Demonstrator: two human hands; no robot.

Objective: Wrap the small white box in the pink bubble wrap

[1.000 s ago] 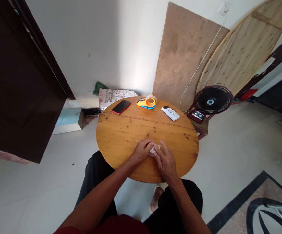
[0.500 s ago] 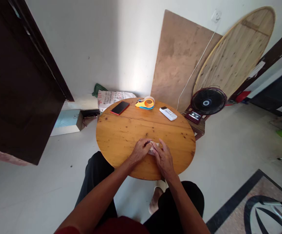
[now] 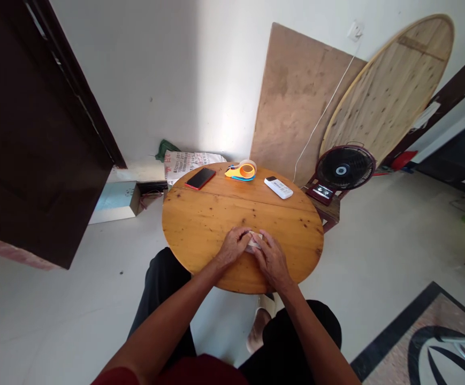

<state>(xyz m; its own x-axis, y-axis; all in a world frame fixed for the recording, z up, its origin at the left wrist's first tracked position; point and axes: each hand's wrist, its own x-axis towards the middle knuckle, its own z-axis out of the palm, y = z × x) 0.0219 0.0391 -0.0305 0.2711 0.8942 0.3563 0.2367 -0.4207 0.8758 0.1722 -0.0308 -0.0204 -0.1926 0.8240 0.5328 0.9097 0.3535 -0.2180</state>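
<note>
Both of my hands rest near the front of the round wooden table (image 3: 200,219). Between them is a small whitish block-like thing (image 3: 253,245), partly covered by my fingers, so its kind does not show. My left hand (image 3: 233,247) grips it from the left, the thumb lying on its top. From the right, my right hand (image 3: 272,260) closes on it with its thumb across the top too. Toward the far edge lie a red-edged phone (image 3: 200,178), an orange and blue tape dispenser (image 3: 242,170) and a white handheld device with a dark screen (image 3: 278,187).
A dark fan (image 3: 342,170) stands on a low wooden stand just right of the table. Behind, a brown board (image 3: 296,96) and a round wooden tabletop (image 3: 393,80) lean on the wall. At left are a printed sack (image 3: 180,164), a pale box (image 3: 115,202) and a dark door (image 3: 27,133).
The view has shifted slightly. Both hands stay on the small whitish thing, with the fingers of my right hand drawn in a little closer over it.
</note>
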